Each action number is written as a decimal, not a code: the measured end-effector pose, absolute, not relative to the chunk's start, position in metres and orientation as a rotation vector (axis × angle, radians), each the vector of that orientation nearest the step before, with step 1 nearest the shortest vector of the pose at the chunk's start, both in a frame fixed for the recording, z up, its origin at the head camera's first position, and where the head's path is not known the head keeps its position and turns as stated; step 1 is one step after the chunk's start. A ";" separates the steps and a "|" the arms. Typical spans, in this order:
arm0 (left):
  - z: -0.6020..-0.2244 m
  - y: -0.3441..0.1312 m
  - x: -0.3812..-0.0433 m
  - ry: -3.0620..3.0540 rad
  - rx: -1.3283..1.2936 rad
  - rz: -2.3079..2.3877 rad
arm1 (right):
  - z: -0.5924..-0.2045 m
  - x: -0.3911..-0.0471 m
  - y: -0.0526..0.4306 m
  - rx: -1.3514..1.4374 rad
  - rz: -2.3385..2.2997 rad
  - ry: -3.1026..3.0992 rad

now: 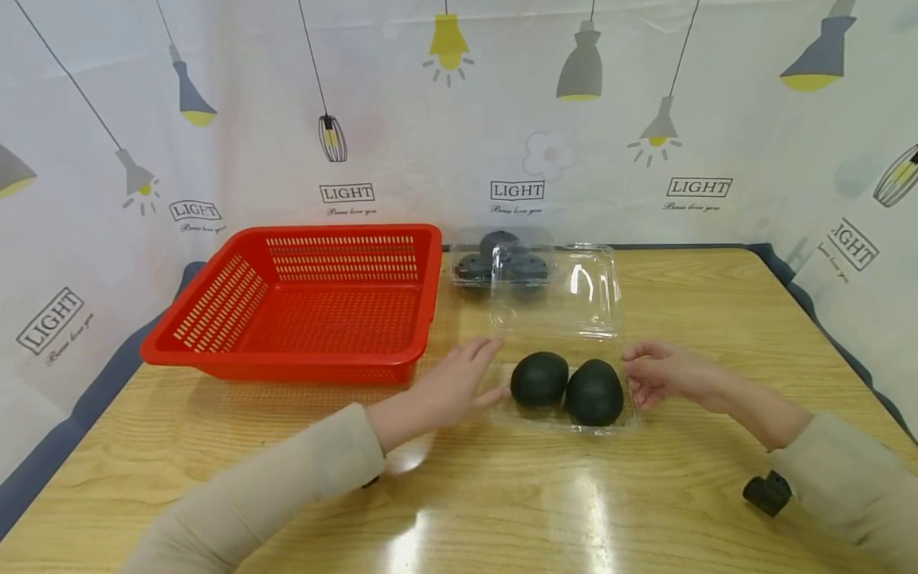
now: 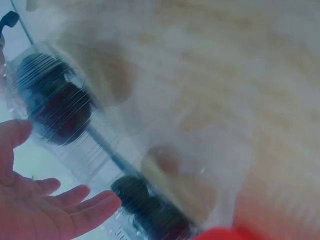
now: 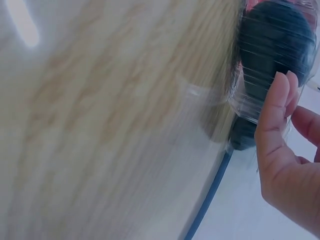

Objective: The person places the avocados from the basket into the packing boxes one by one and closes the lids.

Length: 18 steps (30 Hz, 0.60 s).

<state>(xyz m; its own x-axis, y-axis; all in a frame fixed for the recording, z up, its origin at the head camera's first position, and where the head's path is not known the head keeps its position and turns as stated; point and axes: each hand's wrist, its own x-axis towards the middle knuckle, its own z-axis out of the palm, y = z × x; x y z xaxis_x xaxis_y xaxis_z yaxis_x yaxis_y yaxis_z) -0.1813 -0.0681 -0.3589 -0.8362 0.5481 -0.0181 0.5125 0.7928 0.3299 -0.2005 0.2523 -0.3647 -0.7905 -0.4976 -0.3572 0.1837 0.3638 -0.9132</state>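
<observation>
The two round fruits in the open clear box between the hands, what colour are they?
Very dark green, nearly black. The fruits show best in the head view.

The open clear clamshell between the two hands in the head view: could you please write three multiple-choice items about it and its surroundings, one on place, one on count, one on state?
1. Where does the red basket stand relative to the open clamshell?
A. to its left
B. to its right
C. on top of it

2. How many dark avocados lie in the open clamshell's tray?
A. one
B. two
C. four

3. How is the lid of that clamshell?
A. snapped shut
B. swung open towards the back
C. lying in the basket

Answers:
1 A: the basket sits on the left part of the wooden table.
2 B: two dark fruits lie side by side between the left hand and the right hand.
3 B: the clear lid lies back behind the tray, in front of a second, closed clamshell.
</observation>
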 end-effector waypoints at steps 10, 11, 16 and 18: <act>-0.367 -0.064 -0.175 2.838 0.838 0.488 | -0.361 -0.209 0.261 -0.236 -1.414 2.061; -0.367 -0.064 -0.175 2.836 0.834 0.484 | -0.360 -0.212 0.260 -0.235 -1.408 2.083; -0.368 -0.063 -0.175 2.812 0.809 0.460 | -0.352 -0.225 0.251 -0.235 -1.427 2.192; -0.369 -0.063 -0.175 2.808 0.807 0.451 | -0.349 -0.228 0.247 -0.217 -1.450 2.222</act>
<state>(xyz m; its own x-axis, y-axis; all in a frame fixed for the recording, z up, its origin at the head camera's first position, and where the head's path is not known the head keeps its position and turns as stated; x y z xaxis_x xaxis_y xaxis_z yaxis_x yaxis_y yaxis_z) -0.1749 -0.0627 -0.3687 -0.8351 0.5423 -0.0921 0.4861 0.8060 0.3378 -0.2281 0.2472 -0.3488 -0.8746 -0.3798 -0.3013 0.1231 0.4273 -0.8957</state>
